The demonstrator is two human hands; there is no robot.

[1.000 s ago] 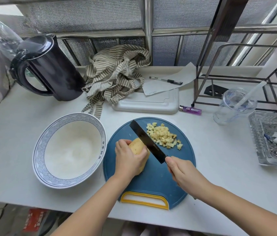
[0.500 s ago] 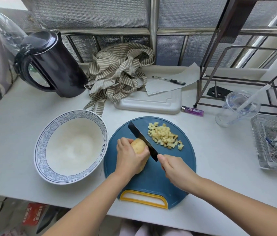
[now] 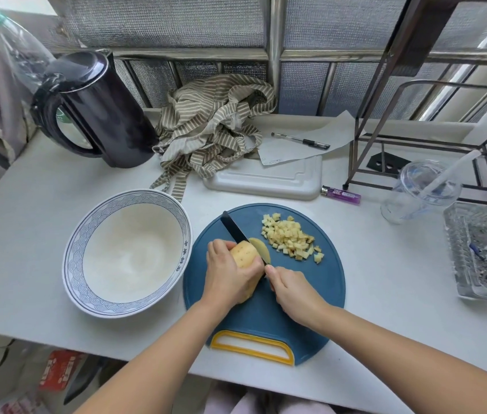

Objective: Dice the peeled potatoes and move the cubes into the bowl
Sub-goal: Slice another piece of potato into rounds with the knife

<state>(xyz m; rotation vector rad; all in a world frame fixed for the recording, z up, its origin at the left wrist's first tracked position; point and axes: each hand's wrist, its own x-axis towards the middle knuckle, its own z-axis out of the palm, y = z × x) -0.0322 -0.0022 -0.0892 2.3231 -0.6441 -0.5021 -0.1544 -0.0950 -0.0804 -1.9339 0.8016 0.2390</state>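
Left hand [image 3: 230, 276]: fingers curled over the peeled potato [image 3: 243, 255], gripping it and pinning it to the cutting board [image 3: 311, 294]; the forearm comes in from the near left.
Right hand [image 3: 296, 291]: fist wrapped round the knife [image 3: 234, 230] handle, which is hidden inside the grip; the forearm enters from the near right.
Knife: dark blade pointing far-left, sunk into the potato's right end.
Slice [image 3: 261, 249]: thin, leaning off the blade's right side.
Potato cubes [image 3: 291, 239]: loose pile on the board's far right part, just beside the slice.
Bowl [image 3: 77, 255]: white with a blue patterned rim, just left of the board, no cubes in it.
Counter [image 3: 27, 204]: pale grey; a black kettle [image 3: 110, 115] at far left, a striped cloth [image 3: 212, 127] at far centre, a purple lighter [image 3: 342, 195] and a plastic cup [image 3: 415, 192] to the right.
Room: a metal-framed mesh window [image 3: 161, 22] runs behind the counter.
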